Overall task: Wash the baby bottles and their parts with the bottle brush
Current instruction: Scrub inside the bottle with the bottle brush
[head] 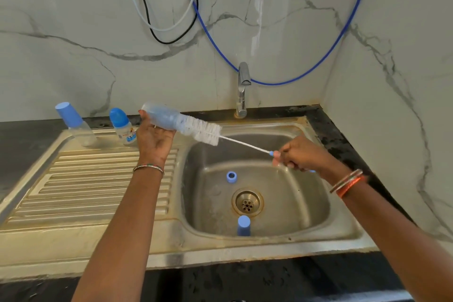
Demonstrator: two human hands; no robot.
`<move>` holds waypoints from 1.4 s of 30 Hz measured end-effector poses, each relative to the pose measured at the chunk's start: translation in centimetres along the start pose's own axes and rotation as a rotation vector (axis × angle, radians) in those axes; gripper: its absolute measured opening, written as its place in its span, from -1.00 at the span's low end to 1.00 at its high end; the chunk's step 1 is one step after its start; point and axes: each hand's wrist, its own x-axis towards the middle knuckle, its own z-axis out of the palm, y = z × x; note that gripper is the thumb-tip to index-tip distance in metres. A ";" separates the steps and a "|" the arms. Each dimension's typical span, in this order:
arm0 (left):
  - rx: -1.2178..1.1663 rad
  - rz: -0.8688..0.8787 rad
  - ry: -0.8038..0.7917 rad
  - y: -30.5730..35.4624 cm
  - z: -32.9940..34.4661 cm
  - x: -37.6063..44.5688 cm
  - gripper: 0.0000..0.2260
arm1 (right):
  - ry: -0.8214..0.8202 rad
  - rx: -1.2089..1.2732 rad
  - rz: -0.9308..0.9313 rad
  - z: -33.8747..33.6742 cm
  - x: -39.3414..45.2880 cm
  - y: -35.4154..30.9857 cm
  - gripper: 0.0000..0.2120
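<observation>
Nearest in the sink (269, 243) basin, a blue cap (243, 225) stands against the near wall, just this side of the drain (247, 201). Beyond the drain, a little to the left, a blue ring (231, 176) lies on the basin floor. Left of the basin, the ribbed draining board (93, 184) stretches out over the dark tabletop (326, 127).

The two hands are apart, each clamped on something. The right hand (299, 154), over the right part of the basin, has its fingers curled round the blue handle end of the bottle brush (203, 130); its thin white stem runs up and to the left. The left hand (154, 140), palm up over the far end of the draining board, grips a clear bottle (161, 116) lying tilted, with its mouth pointing right. The white bristles sit partly inside that mouth and partly outside it.

Farther left, on the far edge of the draining board, stand a small bottle with a blue cap (121, 126) and a taller bottle with a blue cap (73, 124), which leans in the wide-angle view. A chrome tap (242, 91) rises behind the basin. Blue, black and white hoses (203, 22) hang against the marble wall (73, 32).
</observation>
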 end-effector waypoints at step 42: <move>0.041 -0.045 0.023 -1.3 0.6 0.0 -0.75 | 0.361 0.122 -0.114 3.0 -0.2 1.8 -0.92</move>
